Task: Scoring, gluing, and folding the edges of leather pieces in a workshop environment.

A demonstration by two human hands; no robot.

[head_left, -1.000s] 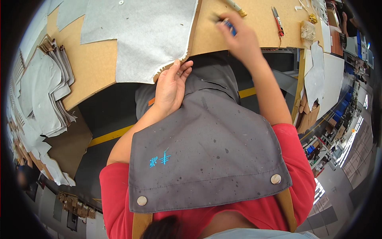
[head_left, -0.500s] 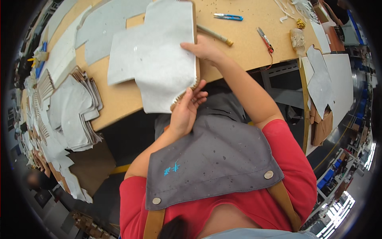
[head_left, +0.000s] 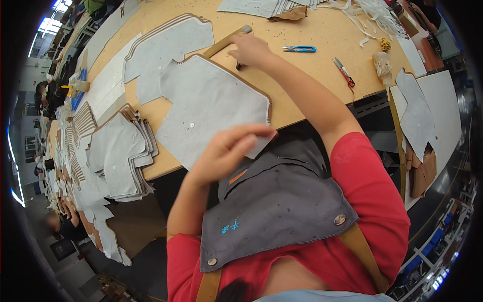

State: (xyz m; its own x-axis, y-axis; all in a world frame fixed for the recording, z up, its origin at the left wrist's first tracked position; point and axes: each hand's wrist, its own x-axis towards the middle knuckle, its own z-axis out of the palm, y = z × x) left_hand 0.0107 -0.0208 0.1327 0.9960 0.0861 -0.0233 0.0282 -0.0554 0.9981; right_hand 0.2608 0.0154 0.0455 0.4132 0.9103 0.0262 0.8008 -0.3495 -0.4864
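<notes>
pale grey, brown-edged panel (head_left: pixel 216 98) | spread on table (head_left: pixel 287 27), near part overhanging | brown bar (head_left: pixel 221 46) | slanted, just beyond panel

Two hands (head_left: pixel 225 152) are at the bench (head_left: pixel 322 30). It bears one pair of blue snips (head_left: pixel 300 49), one red-handled cutter (head_left: pixel 344 73); along its near side, two apron studs (head_left: pixel 340 219).

Your dark grey apron (head_left: pixel 289 211) bears a short line of bright blue characters (head_left: pixel 231 226) on the chest, toward your left side, running aslant near the round metal stud (head_left: pixel 212 261) at that corner.
</notes>
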